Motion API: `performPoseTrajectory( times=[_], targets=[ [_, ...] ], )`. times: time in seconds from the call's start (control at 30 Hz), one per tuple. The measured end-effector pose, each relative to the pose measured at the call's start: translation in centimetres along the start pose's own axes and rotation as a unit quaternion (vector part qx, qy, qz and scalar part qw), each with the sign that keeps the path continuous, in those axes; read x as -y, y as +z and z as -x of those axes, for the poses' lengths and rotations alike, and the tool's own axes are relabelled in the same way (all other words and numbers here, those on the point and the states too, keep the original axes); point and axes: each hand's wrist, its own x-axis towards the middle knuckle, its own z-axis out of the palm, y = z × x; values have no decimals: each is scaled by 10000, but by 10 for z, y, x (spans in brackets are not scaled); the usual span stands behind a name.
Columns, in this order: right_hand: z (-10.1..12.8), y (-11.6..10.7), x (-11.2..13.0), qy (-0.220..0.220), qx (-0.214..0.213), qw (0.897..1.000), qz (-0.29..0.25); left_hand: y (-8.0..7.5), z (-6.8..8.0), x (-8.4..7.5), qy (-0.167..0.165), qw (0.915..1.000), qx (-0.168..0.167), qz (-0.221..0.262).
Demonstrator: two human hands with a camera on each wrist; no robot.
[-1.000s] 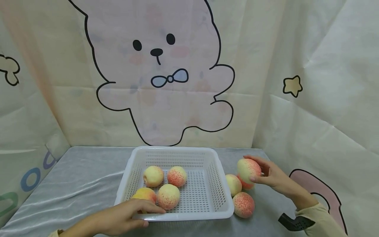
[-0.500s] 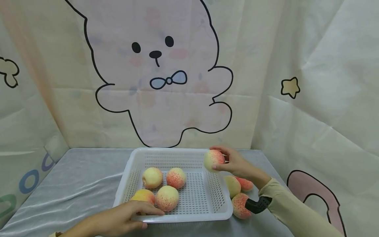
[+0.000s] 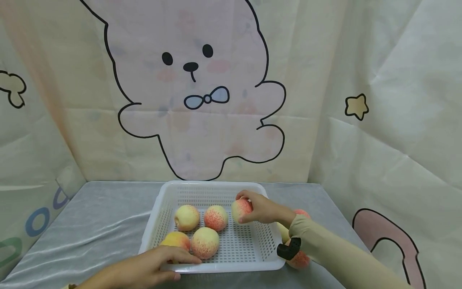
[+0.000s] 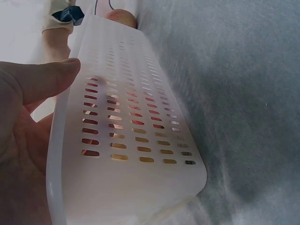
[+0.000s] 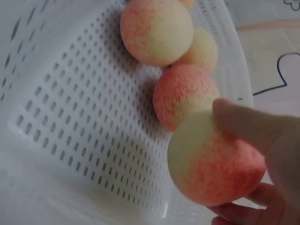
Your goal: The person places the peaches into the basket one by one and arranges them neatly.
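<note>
My right hand (image 3: 266,209) grips a pale yellow and red peach (image 3: 240,209) between thumb and fingers, inside the right part of a white plastic basket (image 3: 249,265). In the right wrist view the held peach (image 5: 213,159) overlaps a redder peach (image 5: 185,93). My left hand (image 3: 151,263) holds the basket's near left rim, thumb outside and fingers over the edge. The left wrist view shows that thumb (image 4: 47,80) against the slotted wall. Several peaches lie in the basket's left half, among them a yellow-orange one (image 3: 177,239) partly behind my left fingers.
Outside the basket's right wall, more peaches sit on the grey cloth (image 3: 112,216), including a speckled red one (image 3: 299,261) partly hidden by my right forearm and wrist strap (image 3: 289,249). Behind the table hangs a cloth backdrop (image 3: 223,132) with a cartoon bear.
My right hand has carried the peach leftward from the pile at the right, over the basket's right rim and down inside. My left hand stays on the near rim.
</note>
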Motion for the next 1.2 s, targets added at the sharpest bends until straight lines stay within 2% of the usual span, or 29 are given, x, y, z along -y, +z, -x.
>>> performPoseTrajectory(
  times=[0.3,0.53,0.6,0.83,1.07,1.2],
  targets=[
    [-2,10,5,-97,111,9964,837,1,1,0,52,10000,-34,5],
    [-1,13,3,-485,83,9813,1861,1,1,-1,32,9999,-60,-105],
    [1,11,5,-509,95,9810,1871,1,1,-1,27,9998,-76,-168],
    [13,-1,10,-228,254,9899,1373,1,1,1,78,9997,-80,-238],
    [28,-23,8,-427,-6,9918,1207,2,1,2,64,9995,-64,-287],
    [40,-36,10,-324,-261,9938,1029,1,1,2,15,9997,-30,-247]
  ],
)
